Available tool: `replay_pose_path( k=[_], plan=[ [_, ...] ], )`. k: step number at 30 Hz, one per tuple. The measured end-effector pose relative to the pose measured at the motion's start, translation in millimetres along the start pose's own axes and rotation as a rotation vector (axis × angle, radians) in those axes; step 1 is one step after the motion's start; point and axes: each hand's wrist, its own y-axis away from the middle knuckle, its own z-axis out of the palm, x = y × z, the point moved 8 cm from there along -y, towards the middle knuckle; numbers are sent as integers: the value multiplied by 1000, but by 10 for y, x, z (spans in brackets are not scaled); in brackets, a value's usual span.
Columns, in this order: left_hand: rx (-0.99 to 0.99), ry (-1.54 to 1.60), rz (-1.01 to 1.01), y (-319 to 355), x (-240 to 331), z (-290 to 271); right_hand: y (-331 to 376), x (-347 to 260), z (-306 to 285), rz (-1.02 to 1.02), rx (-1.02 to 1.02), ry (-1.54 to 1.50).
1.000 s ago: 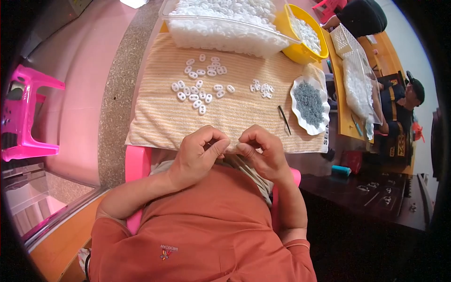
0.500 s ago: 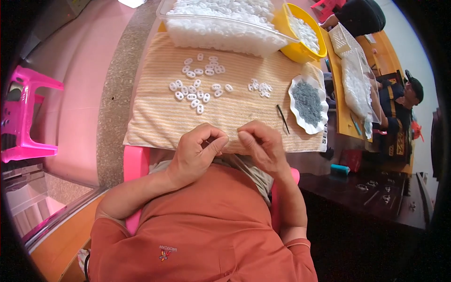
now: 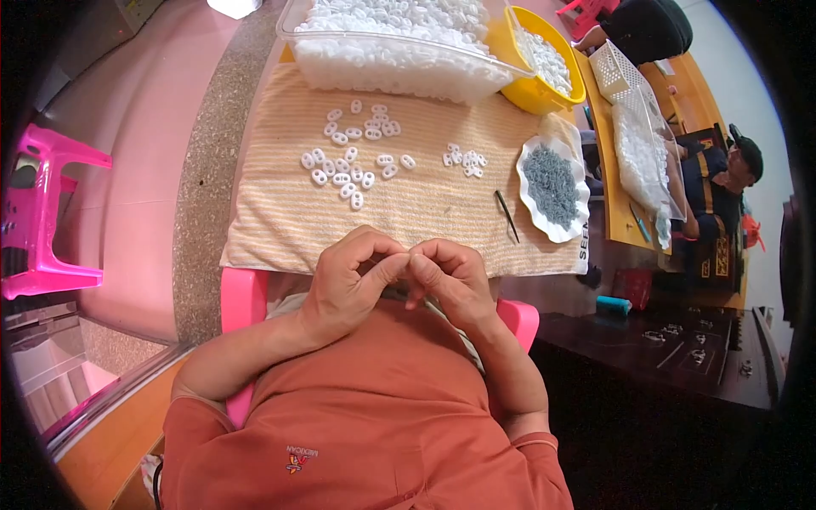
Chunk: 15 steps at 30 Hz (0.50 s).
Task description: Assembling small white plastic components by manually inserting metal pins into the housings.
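My left hand point(image 3: 350, 276) and my right hand point(image 3: 452, 279) meet fingertip to fingertip just off the near edge of the striped towel point(image 3: 297, 225). Both are closed in a pinch; whatever lies between the fingers is too small or hidden to make out. Beyond them on the towel lie several loose white oval pieces point(image 3: 343, 179), each with two holes. A smaller group of white pieces point(image 3: 473, 161) sits to the right. Dark tweezers point(image 3: 507, 216) rest beside a white scalloped dish point(image 3: 579, 223) holding a heap of small grey parts point(image 3: 551, 185).
At the far edge stands a clear bin point(image 3: 399, 83) full of white pieces, next to a yellow basin point(image 3: 537, 100). A pink stool point(image 3: 51, 276) is on the left. A co-worker point(image 3: 722, 183) sits at a wooden table point(image 3: 625, 221) on the right, by a bag of white pieces point(image 3: 642, 157).
My right hand has moved left, and its fingertips now touch those of my left hand. A gap separated them before. The things on the towel have stayed put.
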Motion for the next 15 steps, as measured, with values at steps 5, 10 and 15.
replay_pose_path(
  k=[5, 10, 15],
  plan=[
    [1, -74, 50, 0, 0, -19, 10, 38, 11, -5, -3, -46],
    [-9, -6, -8, 15, -30, -2, 37, -130, 51, -165, 39, 255],
    [-37, 100, -64, 16, -70, 25, 53, -208, 41, -368, 89, 532]
  ],
)
